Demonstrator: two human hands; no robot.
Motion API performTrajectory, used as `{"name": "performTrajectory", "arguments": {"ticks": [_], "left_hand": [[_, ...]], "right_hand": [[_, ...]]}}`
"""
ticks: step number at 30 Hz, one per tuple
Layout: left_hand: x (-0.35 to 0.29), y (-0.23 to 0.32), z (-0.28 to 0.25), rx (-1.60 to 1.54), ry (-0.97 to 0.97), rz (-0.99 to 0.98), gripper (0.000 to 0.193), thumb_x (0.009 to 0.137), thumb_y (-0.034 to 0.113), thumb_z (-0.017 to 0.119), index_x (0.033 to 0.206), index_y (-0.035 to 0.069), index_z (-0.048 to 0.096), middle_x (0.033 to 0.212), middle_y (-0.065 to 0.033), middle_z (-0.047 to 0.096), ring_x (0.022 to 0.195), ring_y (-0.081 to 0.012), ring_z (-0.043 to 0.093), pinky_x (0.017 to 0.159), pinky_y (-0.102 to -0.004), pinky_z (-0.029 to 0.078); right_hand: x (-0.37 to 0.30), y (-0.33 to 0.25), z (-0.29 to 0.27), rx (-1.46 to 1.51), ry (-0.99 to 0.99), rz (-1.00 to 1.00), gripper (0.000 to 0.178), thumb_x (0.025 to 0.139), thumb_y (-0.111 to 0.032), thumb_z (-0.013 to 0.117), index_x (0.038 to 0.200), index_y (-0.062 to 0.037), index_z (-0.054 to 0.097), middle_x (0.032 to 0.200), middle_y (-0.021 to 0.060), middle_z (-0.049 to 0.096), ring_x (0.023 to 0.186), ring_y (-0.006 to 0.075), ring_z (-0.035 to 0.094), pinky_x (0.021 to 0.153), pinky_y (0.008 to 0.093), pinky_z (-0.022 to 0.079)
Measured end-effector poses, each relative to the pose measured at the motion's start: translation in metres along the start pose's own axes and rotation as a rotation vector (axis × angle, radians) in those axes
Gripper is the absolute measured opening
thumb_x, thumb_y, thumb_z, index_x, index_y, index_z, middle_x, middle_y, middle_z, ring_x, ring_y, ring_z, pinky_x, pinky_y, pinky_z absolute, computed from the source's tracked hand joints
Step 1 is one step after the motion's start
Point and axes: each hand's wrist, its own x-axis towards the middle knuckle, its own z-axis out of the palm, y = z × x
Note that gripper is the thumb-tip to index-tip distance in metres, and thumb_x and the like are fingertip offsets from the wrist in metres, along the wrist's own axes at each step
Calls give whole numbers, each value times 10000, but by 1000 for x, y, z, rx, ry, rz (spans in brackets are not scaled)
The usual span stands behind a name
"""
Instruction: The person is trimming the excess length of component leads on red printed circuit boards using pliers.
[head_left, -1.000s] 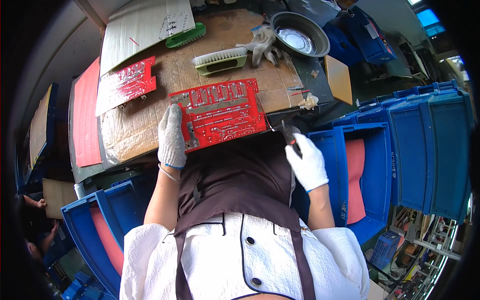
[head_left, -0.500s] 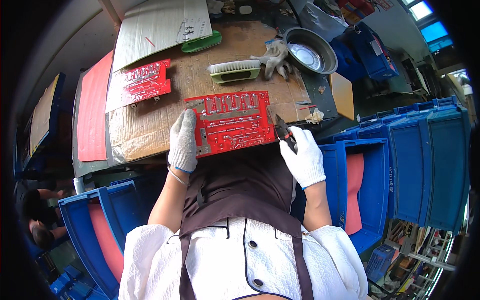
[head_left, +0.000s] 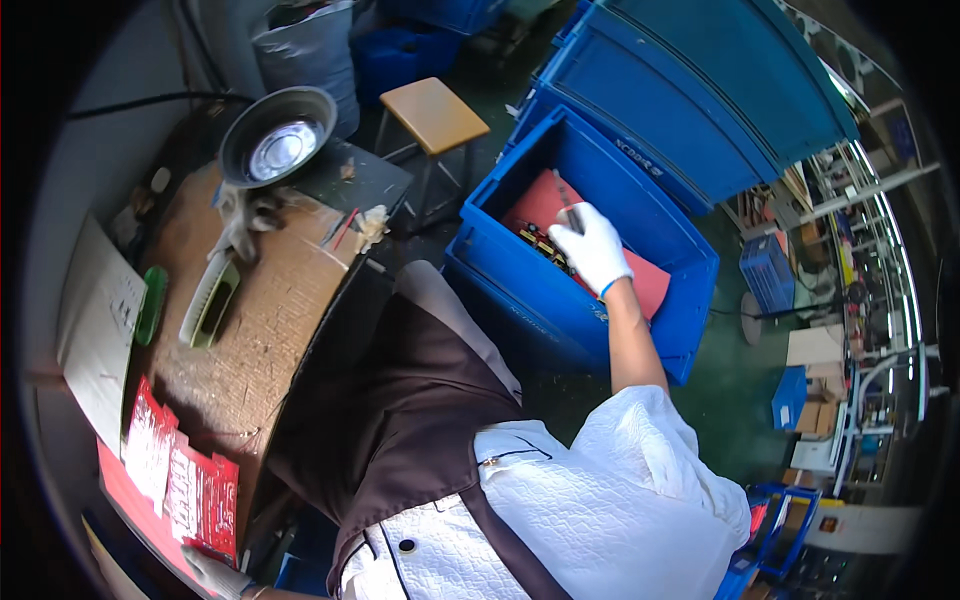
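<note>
My right hand (head_left: 597, 250), in a white glove, reaches into a blue bin (head_left: 655, 352) and is closed around dark nippers (head_left: 564, 192), whose tip points away from me. Beside that hand, yellow and black parts (head_left: 540, 243) rest on red foam in the bin; the hand partly covers them. At the lower left, my gloved left hand (head_left: 215, 575) grips the edge of a red circuit board (head_left: 205, 495), its solder side up; the fingers are only partly visible. A second red circuit board (head_left: 150, 440) lies right against it on a pale sheet.
The cardboard-covered table (head_left: 270, 290) carries a green-handled brush (head_left: 208, 300), another green brush (head_left: 151, 305), a grey glove (head_left: 243, 225) and a metal bowl (head_left: 277, 138). A stool (head_left: 435, 115) stands beyond the table corner. Stacked blue bins (head_left: 690, 80) rise behind the open one.
The view has swung right. My right hand, with the nippers, has gone from beside the board into the blue bin. My left hand and its board are now close against the other board.
</note>
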Motion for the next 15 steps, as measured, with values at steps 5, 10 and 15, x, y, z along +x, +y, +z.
{"name": "performTrajectory", "arguments": {"ticks": [5,10,15], "left_hand": [[-51,96,5,-4,252,204,252,1017,282,623,1112,72,726,875,-111,711,739,-229,689,604,-360,579],[-56,158,20,-65,110,317,540,1102,447,495,1454,51,598,1390,-130,665,1217,-261,671,995,-369,558],[-103,231,79,-278,-93,474,515,1092,400,551,1431,14,600,1329,-101,683,1141,-213,666,892,-361,558]], "right_hand": [[41,173,-36,-241,-20,268,300,840,-242,762,1022,-25,660,932,167,711,848,295,688,738,418,544],[54,143,20,-252,-400,372,389,834,-312,774,1080,-21,693,1067,233,731,1018,388,706,884,451,553],[64,145,47,-478,-323,176,399,849,-225,723,1188,-29,643,1157,285,706,1141,437,671,953,505,542]]}}
